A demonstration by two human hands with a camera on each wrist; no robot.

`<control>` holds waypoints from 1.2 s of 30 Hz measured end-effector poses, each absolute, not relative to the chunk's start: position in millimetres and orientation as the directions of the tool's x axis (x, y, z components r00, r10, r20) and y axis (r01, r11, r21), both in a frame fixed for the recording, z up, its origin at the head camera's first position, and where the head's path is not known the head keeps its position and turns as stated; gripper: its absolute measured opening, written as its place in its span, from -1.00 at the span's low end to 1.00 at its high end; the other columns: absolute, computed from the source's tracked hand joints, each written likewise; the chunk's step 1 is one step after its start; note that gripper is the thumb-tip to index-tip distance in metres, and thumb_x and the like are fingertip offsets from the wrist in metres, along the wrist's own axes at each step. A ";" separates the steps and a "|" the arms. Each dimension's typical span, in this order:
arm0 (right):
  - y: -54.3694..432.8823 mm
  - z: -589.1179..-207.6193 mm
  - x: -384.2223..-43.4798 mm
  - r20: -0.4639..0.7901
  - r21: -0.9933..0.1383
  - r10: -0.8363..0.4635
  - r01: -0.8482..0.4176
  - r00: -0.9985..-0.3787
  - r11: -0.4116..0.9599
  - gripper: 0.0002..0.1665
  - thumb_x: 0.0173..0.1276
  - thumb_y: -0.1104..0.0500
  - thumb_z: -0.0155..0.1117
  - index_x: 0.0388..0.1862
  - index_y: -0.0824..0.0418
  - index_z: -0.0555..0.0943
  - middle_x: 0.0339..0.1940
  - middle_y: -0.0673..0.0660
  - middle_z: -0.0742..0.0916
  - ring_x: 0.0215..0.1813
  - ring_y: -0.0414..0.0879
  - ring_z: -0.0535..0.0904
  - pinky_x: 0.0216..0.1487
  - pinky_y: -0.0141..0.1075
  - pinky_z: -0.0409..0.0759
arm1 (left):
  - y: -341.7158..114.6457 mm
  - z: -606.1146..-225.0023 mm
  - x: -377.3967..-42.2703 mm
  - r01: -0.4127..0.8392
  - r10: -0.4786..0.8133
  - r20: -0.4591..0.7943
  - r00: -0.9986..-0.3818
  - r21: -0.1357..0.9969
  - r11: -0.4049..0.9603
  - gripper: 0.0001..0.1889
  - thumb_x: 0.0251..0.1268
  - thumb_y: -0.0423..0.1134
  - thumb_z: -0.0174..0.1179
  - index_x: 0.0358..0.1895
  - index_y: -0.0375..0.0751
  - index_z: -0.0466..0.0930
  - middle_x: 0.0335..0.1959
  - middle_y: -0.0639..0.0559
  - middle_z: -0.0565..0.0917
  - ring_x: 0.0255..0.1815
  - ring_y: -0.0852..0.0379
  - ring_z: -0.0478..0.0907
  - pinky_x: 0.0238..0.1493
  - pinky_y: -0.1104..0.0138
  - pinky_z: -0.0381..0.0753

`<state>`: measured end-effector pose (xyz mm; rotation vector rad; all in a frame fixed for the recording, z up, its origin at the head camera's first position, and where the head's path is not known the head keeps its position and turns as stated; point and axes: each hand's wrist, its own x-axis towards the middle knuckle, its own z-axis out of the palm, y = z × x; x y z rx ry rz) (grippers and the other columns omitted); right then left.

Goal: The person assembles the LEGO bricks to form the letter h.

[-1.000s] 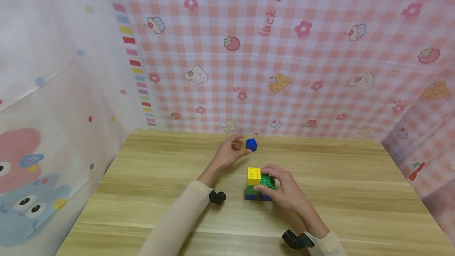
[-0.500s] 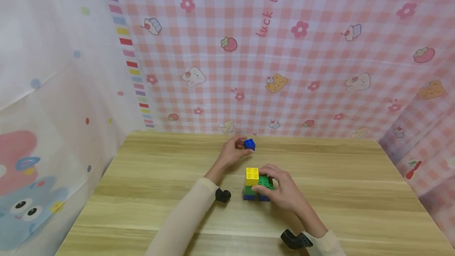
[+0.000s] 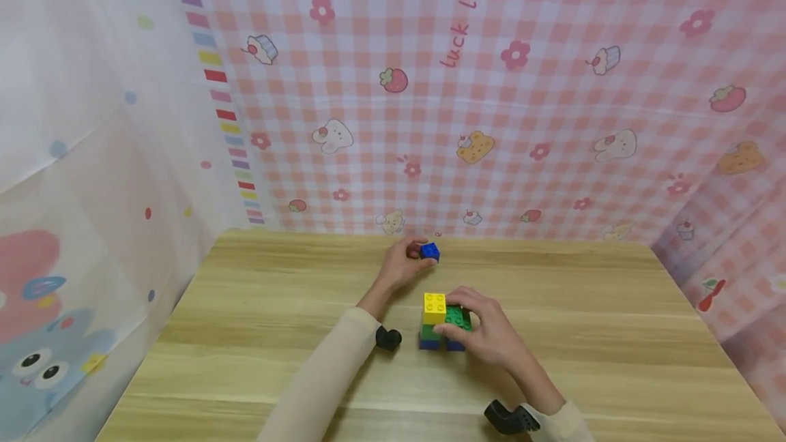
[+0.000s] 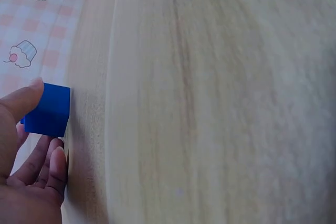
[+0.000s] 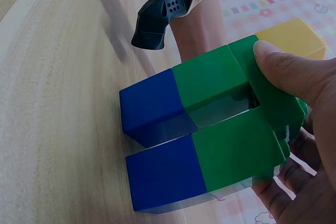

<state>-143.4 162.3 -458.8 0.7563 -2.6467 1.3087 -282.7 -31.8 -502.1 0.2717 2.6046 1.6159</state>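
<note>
Near the back of the table, my left hand (image 3: 402,264) pinches a loose blue toy brick (image 3: 430,252) between thumb and fingers. In the left wrist view that blue brick (image 4: 50,110) has the thumb on one side and fingertips on the other, close to the tabletop. My right hand (image 3: 485,329) grips a built stack from its right side, thumb on a green brick (image 5: 273,90). Two blue bricks (image 5: 165,179) form its feet, green bricks (image 5: 236,145) sit above them, and a yellow brick (image 5: 291,38) tops the left side. Some fingers hide behind the stack.
Both hands work over a wood-grain table (image 3: 276,292). A pink checked cloth (image 3: 368,101) hangs right behind its back edge. On the left hangs a white printed curtain (image 3: 92,121). Black wrist devices (image 3: 388,339) sit on both wrists.
My left hand has moved slightly right, and its fingers have closed on the loose blue brick. The right hand keeps its grip on the stack. The head view has shifted slightly.
</note>
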 end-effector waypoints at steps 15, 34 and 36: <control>162.6 -456.9 -144.9 0.287 -0.725 -0.388 -0.463 -0.876 0.509 -0.61 0.26 -0.04 0.55 0.02 0.02 0.72 -0.06 -0.10 0.74 -0.11 -0.24 0.59 -0.05 -0.39 0.65 | -33.0 -502.4 -281.5 0.124 0.164 0.061 -0.985 0.905 0.408 -0.61 0.33 -0.16 0.42 0.19 -0.08 0.66 0.09 -0.16 0.69 0.09 -0.06 0.62 0.20 0.10 0.68; 162.1 -456.6 -142.8 0.272 -0.728 -0.386 -0.451 -0.882 0.516 -0.60 0.27 -0.06 0.54 0.05 0.01 0.71 -0.04 -0.10 0.74 -0.09 -0.24 0.59 -0.03 -0.38 0.65 | -47.9 -501.2 -273.9 0.080 0.112 0.043 -0.993 0.929 0.360 -0.60 0.30 -0.11 0.44 0.18 -0.03 0.69 0.06 -0.13 0.70 0.04 -0.03 0.63 0.16 0.12 0.69; 161.9 -456.3 -142.6 0.273 -0.728 -0.387 -0.452 -0.881 0.516 -0.60 0.27 -0.06 0.54 0.05 0.01 0.71 -0.04 -0.10 0.74 -0.09 -0.24 0.59 -0.03 -0.39 0.65 | -48.9 -500.2 -272.7 0.072 0.108 0.035 -0.994 0.932 0.356 -0.60 0.30 -0.11 0.44 0.18 -0.02 0.69 0.08 -0.12 0.70 0.05 -0.03 0.63 0.18 0.12 0.69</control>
